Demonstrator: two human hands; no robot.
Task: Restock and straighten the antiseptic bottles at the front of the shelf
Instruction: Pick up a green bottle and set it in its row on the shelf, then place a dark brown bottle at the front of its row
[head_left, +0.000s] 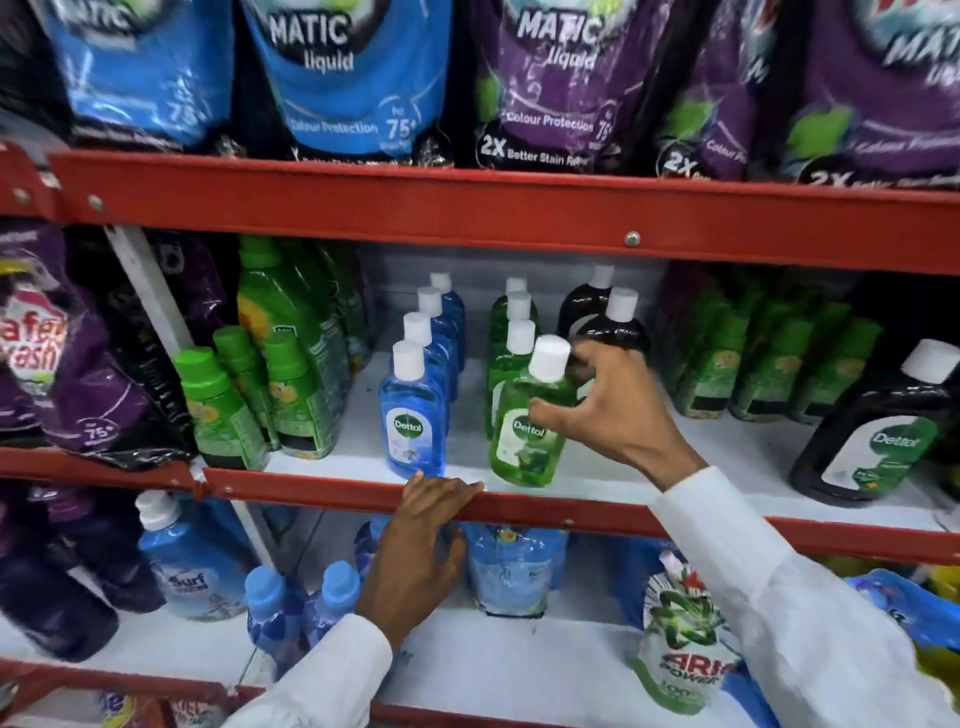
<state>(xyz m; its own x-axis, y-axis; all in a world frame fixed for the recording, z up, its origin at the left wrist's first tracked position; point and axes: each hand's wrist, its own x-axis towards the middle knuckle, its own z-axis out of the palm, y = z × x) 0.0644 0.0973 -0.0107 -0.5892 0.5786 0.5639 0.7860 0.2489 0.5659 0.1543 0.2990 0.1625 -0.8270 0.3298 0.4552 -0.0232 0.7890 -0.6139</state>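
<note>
- Head view: the middle shelf (597, 467) is seen with three rows of antiseptic bottles running front to back, blue, green and dark.
- The front green bottle (527, 421) is gripped by the right hand (605, 410), the thumb laid across its label and the fingers wrapped round the far side of its shoulder; the hand is partly closed on it, not clenched.
- The bottle is tilted, its white cap (549, 357) leaning to the right and its base close to the shelf's front lip; whether the base is resting on the shelf or just off it cannot be told.
- Its long axis is near upright but off true, and it is seen directly in front of the green row (511, 338), to which it appears to belong.
- The left hand (434, 525) is laid over the red front rail (311, 491), fingers curled on its top edge just below the front blue bottle (413, 415); nothing is held by it.
- The right hand is judged the one to finish the placement: the bottle would need to be brought upright and its label squared to the front, level with the blue bottle beside it.
</note>
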